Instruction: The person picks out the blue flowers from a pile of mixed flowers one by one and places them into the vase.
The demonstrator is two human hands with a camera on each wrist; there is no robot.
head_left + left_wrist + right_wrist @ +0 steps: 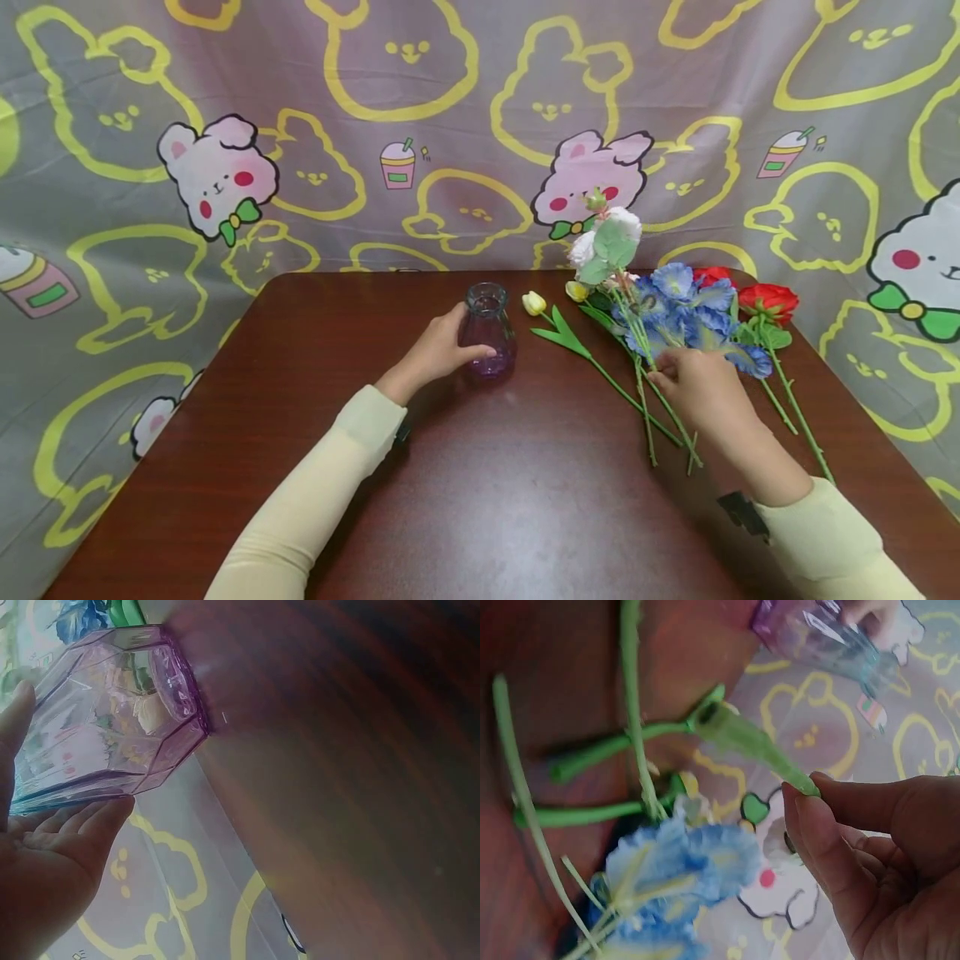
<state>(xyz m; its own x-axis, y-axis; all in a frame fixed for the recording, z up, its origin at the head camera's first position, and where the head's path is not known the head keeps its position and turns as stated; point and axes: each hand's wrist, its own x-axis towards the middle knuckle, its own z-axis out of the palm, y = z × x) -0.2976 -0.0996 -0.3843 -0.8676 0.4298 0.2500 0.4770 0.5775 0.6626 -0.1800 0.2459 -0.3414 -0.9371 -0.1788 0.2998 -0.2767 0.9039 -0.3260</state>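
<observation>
Your left hand [442,346] is clasped on the vase [495,333], thumb on the near face and fingers curled round the side and back. To the right of the vase, well apart from it, your right hand [701,387] pinches the stem of the white flower [617,242] between thumb and fingertips. The flower's head is beyond that hand, to the right of the vase and higher than its rim.

You are working at a dark reddish-brown bench [487,500]. Beyond the vase hangs a grey cloth [450,83] printed with yellow outlines, rabbits and drink cups. Just right of the vase lies a pale yellow tulip [567,333]; farther right are blue flowers [686,308], then a red rose [768,304].

The white flower's long axis slants, its head pointing up and away from you, its stem running down toward your side. The vase is upright, mouth up.
</observation>
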